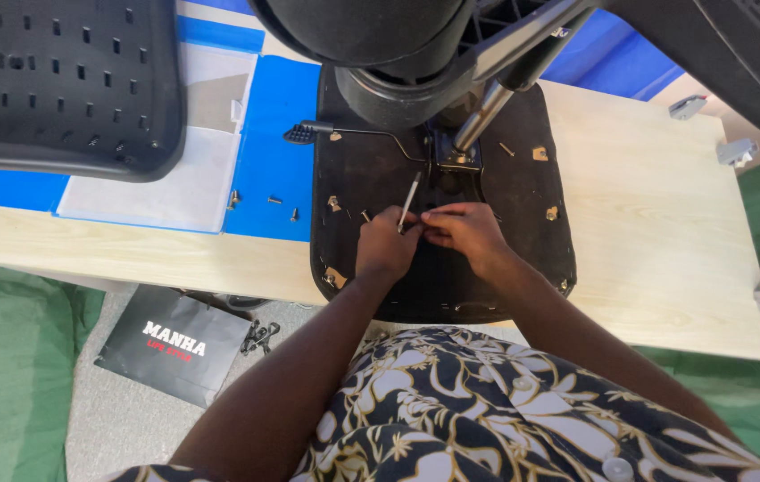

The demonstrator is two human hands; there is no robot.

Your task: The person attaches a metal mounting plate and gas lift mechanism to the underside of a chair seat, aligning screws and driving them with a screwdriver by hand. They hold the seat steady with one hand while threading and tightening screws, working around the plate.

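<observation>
Pale wood grain runs the length of the worktop (647, 223), and on it, close to the near edge, lies the black underside of a chair seat (523, 223), turned upside down. Both hands meet over the middle of that seat pan. The left hand (387, 248) pinches a slim silver tool (409, 202) (a hex key or driver, as far as the view allows), its shaft tilting up and away toward the far edge. The right hand (467, 234) has thumb and fingertips drawn narrow, touching the left hand's fingers at the tool's lower end; whether it grips a small fastener there I cannot tell.

Just beyond the hands, toward the far edge of the seat pan, the metal tilt mechanism (453, 156) is fixed, with a chrome gas cylinder (480, 116) rising out of it to the black chair base (415, 54) overhead. A black lever (326, 132) sticks out from the mechanism toward the left.

Left of the seat pan a blue sheet (273, 134) covers the worktop, with a few loose screws (274, 201) on it near the seat's edge. A perforated black backrest (58, 80) sits at the far left corner. Small grey brackets (737, 152) rest by the right edge. Below the near edge, a black bag (174, 344) lies on the floor.
</observation>
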